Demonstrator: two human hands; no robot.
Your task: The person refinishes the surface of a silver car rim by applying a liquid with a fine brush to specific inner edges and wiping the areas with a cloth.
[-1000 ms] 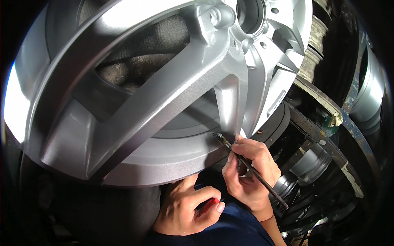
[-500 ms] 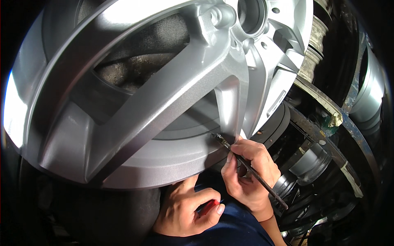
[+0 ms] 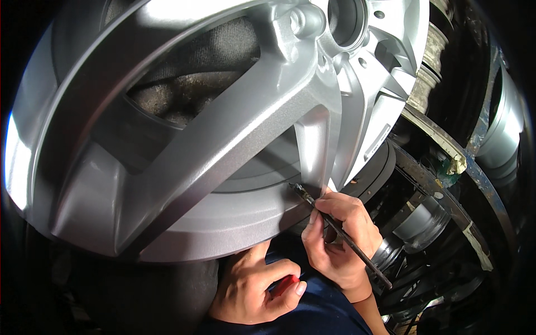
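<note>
A large silver alloy wheel rim (image 3: 240, 131) fills the upper left and middle, its spokes and centre bore toward me. My right hand (image 3: 343, 240) pinches a thin dark paintbrush (image 3: 357, 254). The brush's stained tip is at the inner edge of the rim's lower lip, beside a spoke; whether it touches cannot be made out. Below the rim, my left hand (image 3: 257, 285) is curled round a small red object (image 3: 283, 285), mostly hidden by the fingers. One finger of that hand reaches up to the rim's lower edge.
A dark rounded support (image 3: 145, 296) stands under the rim at the lower left. On the right, a paint-spotted metal rack (image 3: 435, 178) holds more wheel rims, one silver rim (image 3: 502, 131) at the far right. Dark blue clothing (image 3: 312, 301) shows below my hands.
The rim appears shifted very slightly in the picture, its lower edge a little lower. Both hands keep their grip, and the brush stays at almost the same place.
</note>
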